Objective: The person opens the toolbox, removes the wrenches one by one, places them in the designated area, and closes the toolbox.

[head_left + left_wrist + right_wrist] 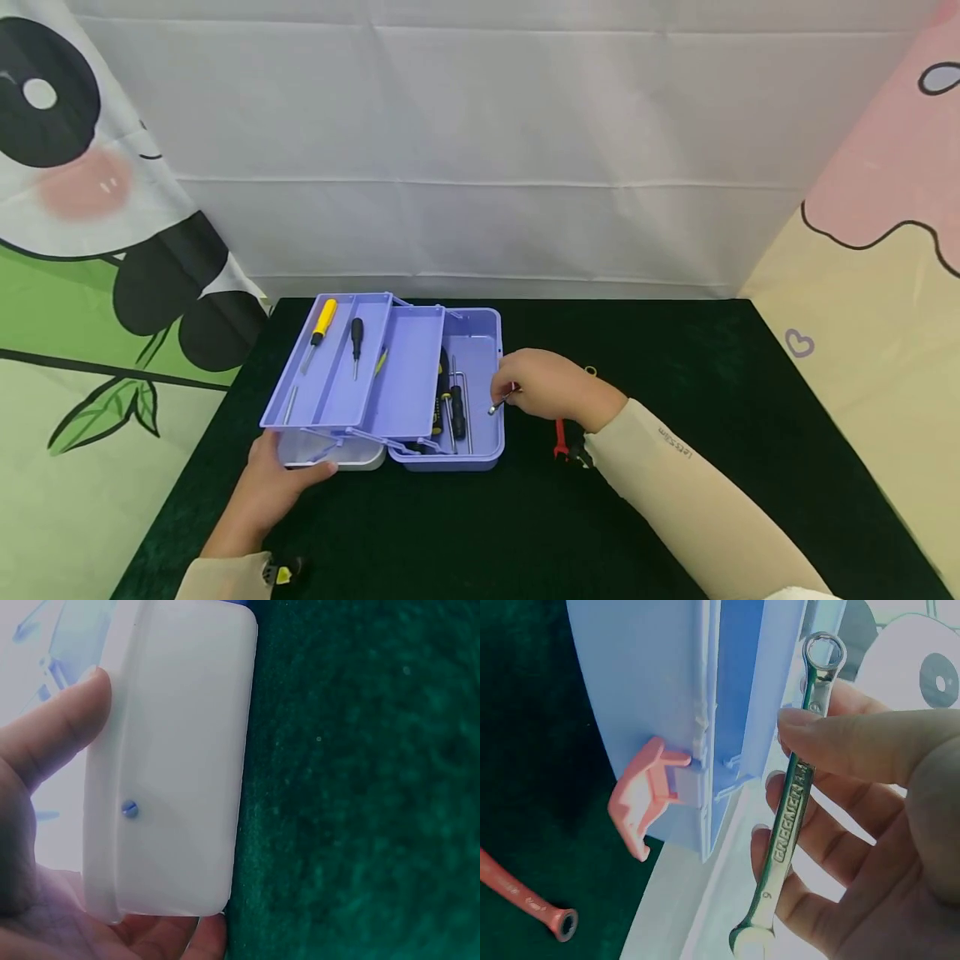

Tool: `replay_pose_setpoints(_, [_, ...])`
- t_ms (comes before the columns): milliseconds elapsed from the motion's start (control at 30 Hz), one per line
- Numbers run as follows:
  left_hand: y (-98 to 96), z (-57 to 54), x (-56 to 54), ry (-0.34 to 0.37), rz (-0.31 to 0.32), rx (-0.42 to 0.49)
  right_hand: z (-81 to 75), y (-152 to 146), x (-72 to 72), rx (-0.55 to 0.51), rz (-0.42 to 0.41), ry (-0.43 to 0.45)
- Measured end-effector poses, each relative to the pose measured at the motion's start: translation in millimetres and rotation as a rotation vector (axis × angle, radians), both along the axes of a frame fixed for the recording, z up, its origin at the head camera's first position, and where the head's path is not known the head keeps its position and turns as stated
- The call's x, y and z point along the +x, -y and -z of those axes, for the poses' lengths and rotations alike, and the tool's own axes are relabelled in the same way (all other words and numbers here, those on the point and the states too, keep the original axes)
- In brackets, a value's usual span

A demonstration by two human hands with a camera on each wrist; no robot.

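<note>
Gripping with both hands; positions noted relative to the toolbox.

Head view: my right hand is at the toolbox's right wall, fingers curled, pinching one silver spanner; its tip appears to reach over the deep bin. My left hand is at the toolbox's left front, holding one pale lid. Count: two trays, outer tray and inner tray. Outer tray carries one yellow-handled screwdriver, one black-handled screwdriver, one thin rod. Dark-handled tools in the deep bin overlap; no firm count. One red spanner lies right of the toolbox.

Left wrist view: thumb over the lid's rim, fingers curled round its outside. One blue stud shows. Judged light, smooth, slightly flexible plastic; the rim is the place to hold.

Right wrist view: the silver spanner is between thumb and fingers, beside the toolbox wall, ring end up; the remaining fingers curl loosely behind. Judged stiff, fairly light, not fragile; polished metal may slip or twist. Best hold: mid-shank, on the raised lettering; my thumb sits nearer the ring. One pink latch is on the toolbox wall.
</note>
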State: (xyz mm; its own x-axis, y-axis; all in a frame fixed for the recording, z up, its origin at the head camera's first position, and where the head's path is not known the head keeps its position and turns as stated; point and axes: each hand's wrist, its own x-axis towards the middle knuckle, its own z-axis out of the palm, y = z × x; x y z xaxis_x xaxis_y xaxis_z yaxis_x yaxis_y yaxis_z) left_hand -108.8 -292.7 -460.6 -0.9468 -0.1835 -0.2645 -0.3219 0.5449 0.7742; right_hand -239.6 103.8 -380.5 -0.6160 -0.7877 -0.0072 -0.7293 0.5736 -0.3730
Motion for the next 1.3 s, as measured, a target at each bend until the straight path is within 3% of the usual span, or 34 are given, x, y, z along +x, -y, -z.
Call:
replay_pose_setpoints(367, [1.2, -1.6, 1.0, -0.018, 0.017, -0.008, 9.3, -45, 3.1, -0.110, 0.210, 0.153])
replay_pose_setpoints(700, [1.9, -1.9, 1.0, -0.019, 0.026, -0.008, 33.0, -90, 8.5, -0.268, 0.414, 0.172])
replay_pose_setpoints(1000, [-0.3, -3.2, 1.3, -0.072, 0.042, 0.018, 47.3, -128, 9.7, -0.426, 0.604, 0.195])
replay_pose_setpoints(1300, [-0.1, -2.8, 2.5, -0.066, 0.036, 0.012, 54.8, -156, 11.8, -0.530, 0.724, 0.338])
